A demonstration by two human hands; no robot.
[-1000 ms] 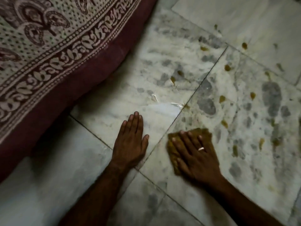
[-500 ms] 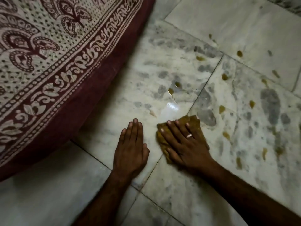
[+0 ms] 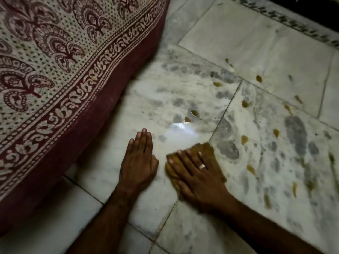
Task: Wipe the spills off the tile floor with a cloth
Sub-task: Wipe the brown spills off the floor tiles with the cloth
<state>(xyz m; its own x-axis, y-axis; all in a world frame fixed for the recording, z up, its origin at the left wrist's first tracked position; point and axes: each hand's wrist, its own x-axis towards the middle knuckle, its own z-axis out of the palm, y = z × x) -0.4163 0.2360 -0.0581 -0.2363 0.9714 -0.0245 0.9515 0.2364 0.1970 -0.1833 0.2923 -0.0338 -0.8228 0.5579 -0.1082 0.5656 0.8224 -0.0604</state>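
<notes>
Meanwhile the right hand (image 3: 197, 176) and the cloth (image 3: 203, 150) under it sit a little nearer the left hand (image 3: 139, 162) than half a second ago, with the cloth's far corner just touching the grout line it covered before. That hand lies flat, fingers spread, palm pressing the ochre cloth to the floor rather than gripping it; a ring (image 3: 202, 166) shows on one finger. The left hand rests just beside it, flat on bare marble with fingers together, holding nothing. The floor (image 3: 256, 43) is glossy white marble tile veined with grey blotches. Brownish-yellow spills (image 3: 244, 139) dot the tiles beyond and to the right of the cloth. At left hangs a maroon block-printed bedspread (image 3: 55, 70) with paisley motifs.
</notes>
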